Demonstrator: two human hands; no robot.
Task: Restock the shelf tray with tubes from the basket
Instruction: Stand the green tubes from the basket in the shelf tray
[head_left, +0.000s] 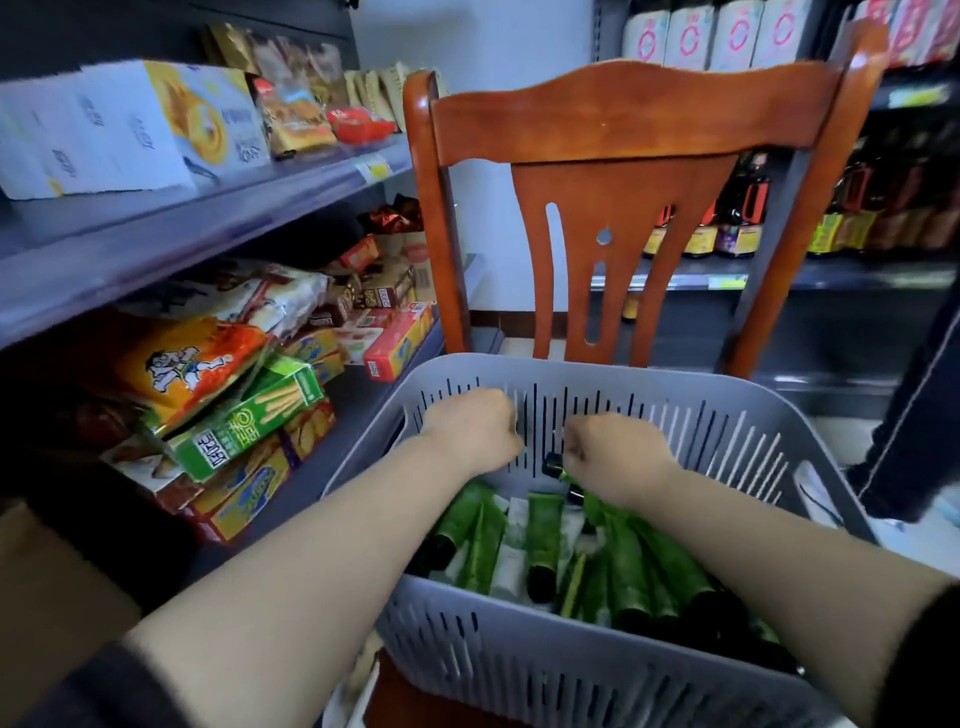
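Both hands reach into the grey slotted basket, which sits on a wooden chair and holds a heap of green tubes. The left hand is curled by the basket's far wall, its contents hidden. The right hand pinches a black-capped green tube above the heap.

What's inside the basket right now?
Green tubes with black caps and some white ones lie heaped in the basket. Both hands, left and right, reach in; the bottom is covered.
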